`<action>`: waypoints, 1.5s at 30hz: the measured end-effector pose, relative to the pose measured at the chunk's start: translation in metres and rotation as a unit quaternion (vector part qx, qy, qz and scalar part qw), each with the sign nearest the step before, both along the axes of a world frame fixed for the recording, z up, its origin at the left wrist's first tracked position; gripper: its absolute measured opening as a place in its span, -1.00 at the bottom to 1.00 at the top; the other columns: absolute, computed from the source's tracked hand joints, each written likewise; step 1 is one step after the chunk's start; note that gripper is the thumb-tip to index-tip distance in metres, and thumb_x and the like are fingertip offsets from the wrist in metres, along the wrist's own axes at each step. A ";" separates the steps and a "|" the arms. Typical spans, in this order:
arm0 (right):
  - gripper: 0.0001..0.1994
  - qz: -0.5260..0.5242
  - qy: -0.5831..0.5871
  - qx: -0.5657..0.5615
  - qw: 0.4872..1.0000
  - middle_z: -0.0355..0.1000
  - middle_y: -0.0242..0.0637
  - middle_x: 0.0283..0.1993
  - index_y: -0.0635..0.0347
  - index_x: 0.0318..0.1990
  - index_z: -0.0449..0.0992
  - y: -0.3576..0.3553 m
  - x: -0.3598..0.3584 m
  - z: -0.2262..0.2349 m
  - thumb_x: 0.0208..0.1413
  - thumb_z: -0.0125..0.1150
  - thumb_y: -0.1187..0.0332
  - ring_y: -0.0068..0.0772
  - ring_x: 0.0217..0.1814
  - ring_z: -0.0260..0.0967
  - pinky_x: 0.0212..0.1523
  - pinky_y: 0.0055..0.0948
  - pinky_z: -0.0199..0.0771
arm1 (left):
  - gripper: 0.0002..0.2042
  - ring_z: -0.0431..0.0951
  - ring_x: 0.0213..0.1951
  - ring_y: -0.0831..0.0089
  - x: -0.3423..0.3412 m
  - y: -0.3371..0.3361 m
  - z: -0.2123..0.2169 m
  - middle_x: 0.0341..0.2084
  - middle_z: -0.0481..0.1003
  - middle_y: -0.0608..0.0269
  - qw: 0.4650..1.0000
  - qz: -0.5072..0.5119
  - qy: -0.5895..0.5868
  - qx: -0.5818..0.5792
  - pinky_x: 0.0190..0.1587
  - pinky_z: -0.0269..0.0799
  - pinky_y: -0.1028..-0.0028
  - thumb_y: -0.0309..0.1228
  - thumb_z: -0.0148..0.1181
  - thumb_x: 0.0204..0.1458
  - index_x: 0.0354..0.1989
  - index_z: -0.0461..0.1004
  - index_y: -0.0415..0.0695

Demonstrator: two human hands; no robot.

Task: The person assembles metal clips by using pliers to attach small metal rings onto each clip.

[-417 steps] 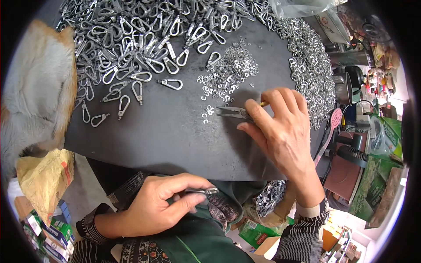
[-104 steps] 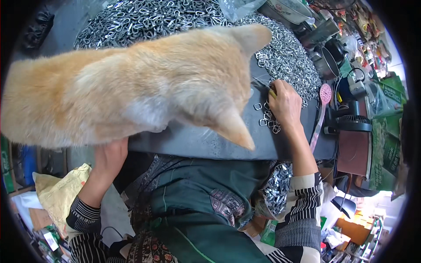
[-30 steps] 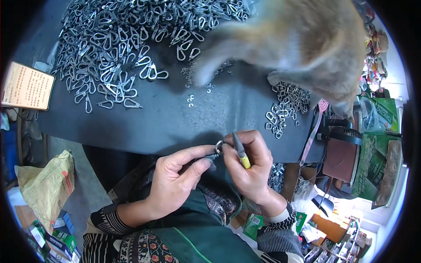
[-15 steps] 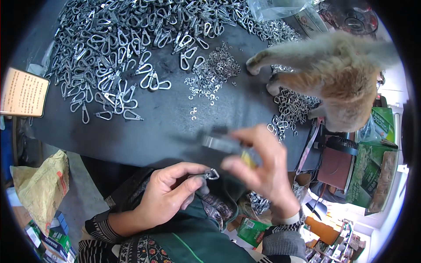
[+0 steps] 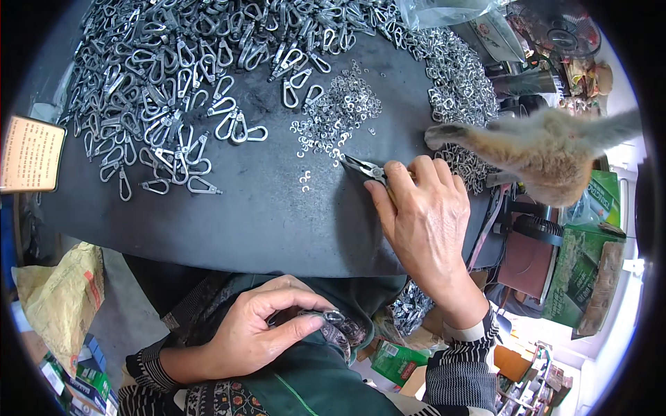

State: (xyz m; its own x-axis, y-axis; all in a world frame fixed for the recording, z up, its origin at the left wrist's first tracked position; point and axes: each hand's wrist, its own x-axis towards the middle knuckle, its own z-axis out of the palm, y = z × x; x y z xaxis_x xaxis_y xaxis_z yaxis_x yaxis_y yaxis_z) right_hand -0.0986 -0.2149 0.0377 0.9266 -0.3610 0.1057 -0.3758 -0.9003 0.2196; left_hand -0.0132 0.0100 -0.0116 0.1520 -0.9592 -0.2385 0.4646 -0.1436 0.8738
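Reference: C-ring pile (image 5: 345, 105). Right hand (image 5: 429, 211), a blur well short of the pile half a second ago, now out at its near edge, pliers (image 5: 376, 171) tips just beside the closest rings. Cat (image 5: 548, 154): foreleg across pile one second back, now well right of it.

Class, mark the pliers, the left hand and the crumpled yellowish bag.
Pliers (image 5: 377, 172): head view, on the metal pivot.
Left hand (image 5: 246, 331): head view, near the thumb's base.
Crumpled yellowish bag (image 5: 64, 298): head view, on its creased side.
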 end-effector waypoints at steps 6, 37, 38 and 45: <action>-0.79 0.009 0.005 -0.013 1.000 0.30 -0.27 -0.42 0.14 -0.38 0.50 0.002 0.002 0.001 0.02 0.36 0.23 -0.22 -0.29 0.33 -0.30 -0.23 0.26 | -0.82 0.50 -0.31 0.58 -0.002 0.003 -0.004 -0.30 0.56 0.23 0.998 0.046 -0.035 -0.024 -0.22 0.40 0.58 -0.54 0.28 0.11 -0.12 0.58 -0.27; -0.68 0.239 -0.036 0.288 0.927 0.24 -0.39 -0.45 0.13 -0.33 0.48 0.013 -0.087 0.004 -0.10 0.38 0.12 -0.37 -0.43 0.26 -0.44 -0.36 0.25 | -0.88 0.34 -0.40 0.80 -0.019 0.000 0.007 -0.40 0.46 0.46 0.994 0.014 0.046 0.100 -0.36 0.23 0.70 -0.50 0.22 0.15 -0.17 0.55 -0.23; -0.70 0.209 -0.019 0.296 0.932 0.27 -0.36 -0.44 0.13 -0.32 0.48 0.016 -0.088 0.009 -0.11 0.39 0.17 -0.32 -0.40 0.29 -0.42 -0.32 0.27 | -0.86 0.32 -0.41 0.79 -0.024 0.006 0.002 -0.42 0.45 0.46 0.985 0.013 0.106 0.138 -0.38 0.21 0.70 -0.51 0.22 0.14 -0.14 0.55 -0.21; -0.84 -0.109 -0.180 0.094 0.973 0.46 -0.16 -0.36 0.20 -0.27 0.52 -0.067 -0.103 -0.035 -0.07 0.25 0.51 -0.03 -0.30 0.45 -0.27 -0.14 0.45 | -0.67 0.51 -0.22 0.44 -0.033 0.033 -0.090 -0.05 0.44 0.09 0.969 0.139 0.110 0.173 -0.26 0.39 0.56 -0.57 -0.21 0.28 0.18 0.32 -0.20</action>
